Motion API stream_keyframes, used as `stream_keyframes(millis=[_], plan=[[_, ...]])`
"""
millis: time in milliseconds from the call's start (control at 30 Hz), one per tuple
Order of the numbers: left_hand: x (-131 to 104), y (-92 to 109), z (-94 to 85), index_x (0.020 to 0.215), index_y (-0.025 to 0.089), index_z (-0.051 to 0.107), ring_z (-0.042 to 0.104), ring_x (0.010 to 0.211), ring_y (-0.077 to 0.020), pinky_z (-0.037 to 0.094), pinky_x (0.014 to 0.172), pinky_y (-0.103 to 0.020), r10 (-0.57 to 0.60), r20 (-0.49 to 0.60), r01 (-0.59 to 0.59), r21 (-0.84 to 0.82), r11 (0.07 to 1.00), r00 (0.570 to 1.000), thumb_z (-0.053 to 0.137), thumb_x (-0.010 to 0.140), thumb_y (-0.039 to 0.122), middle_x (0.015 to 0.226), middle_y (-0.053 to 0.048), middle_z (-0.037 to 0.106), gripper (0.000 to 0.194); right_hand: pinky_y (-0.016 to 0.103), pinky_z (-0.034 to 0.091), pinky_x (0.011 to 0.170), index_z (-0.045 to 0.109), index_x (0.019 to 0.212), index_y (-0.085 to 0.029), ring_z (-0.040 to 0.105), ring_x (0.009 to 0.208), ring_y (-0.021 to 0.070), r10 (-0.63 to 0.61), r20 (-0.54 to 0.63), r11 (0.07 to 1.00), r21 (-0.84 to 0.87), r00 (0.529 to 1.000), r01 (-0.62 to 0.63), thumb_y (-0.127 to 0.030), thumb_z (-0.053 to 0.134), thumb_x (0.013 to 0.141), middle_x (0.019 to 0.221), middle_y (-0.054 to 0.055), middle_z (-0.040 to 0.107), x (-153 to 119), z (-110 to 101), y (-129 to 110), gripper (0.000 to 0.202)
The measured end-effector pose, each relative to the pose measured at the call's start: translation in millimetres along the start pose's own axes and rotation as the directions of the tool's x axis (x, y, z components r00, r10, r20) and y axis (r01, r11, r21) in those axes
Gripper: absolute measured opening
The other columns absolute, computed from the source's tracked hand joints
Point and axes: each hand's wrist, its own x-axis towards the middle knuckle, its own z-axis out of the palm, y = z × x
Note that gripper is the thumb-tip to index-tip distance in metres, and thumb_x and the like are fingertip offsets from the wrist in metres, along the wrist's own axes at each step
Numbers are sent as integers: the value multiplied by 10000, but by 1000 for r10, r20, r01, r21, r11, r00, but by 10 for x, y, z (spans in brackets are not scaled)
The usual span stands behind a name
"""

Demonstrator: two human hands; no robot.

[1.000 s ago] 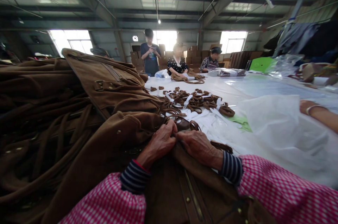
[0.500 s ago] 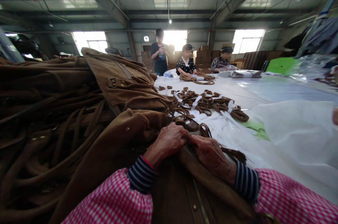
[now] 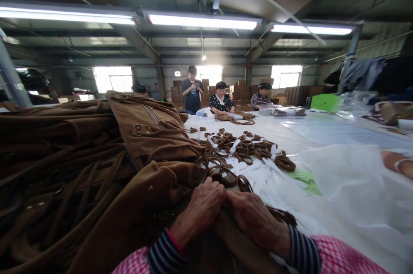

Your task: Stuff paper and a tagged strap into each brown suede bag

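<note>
Noting the nearest work first: at six o'clock we have a brown bag (image 3: 238,235), low and close to the body. The left hand (image 3: 204,205) and right hand (image 3: 256,218) meet over its upper edge, both with fingers curled tight and gripping it; the exact bit pinched is hidden. We judge this piece part-way through, since both hands are busy on it and no finished edge shows.

At nine to eleven o'clock, a stack of brown bags (image 3: 58,123) rises beside the left arm, neither hand on it. We count these as left over, though whether any has been worked we cannot tell.

Just beyond the hands, towards one o'clock, strap loops (image 3: 240,143) with white bands lie in a loose heap on the bench (image 3: 271,127), apparently unused so far. At two to three o'clock we log a white sheet (image 3: 345,170) and a co-worker's forearm (image 3: 398,165).

Farther off, at twelve, a seated person (image 3: 221,103) handles another brown bag (image 3: 237,117). To its right, a plastic-covered bundle (image 3: 287,112) looks done, contents unclear.
</note>
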Motion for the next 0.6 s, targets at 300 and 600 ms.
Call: stream_keyframes(millis=[300, 600], plan=[[-45, -11, 0, 938, 200, 556, 583, 918, -202, 418, 814, -310, -145, -87, 96, -422, 901, 986, 458, 964, 246, 975, -55, 634, 112, 316, 455, 726, 625, 1021, -160, 661, 844, 223, -102, 157, 946, -290, 982, 145, -32, 516, 788, 978, 87, 717, -51, -361, -31, 287], [-37, -31, 70, 836, 190, 465, 564, 644, -136, 412, 675, -264, -183, -129, -93, -977, 189, 975, 586, 825, 364, 742, -35, 673, 212, 313, 439, 548, 654, 767, -279, 626, 622, 227, -455, -332, 858, -412, 826, 307, -49, 501, 760, 729, 61, 701, -106, -339, 533, 276]])
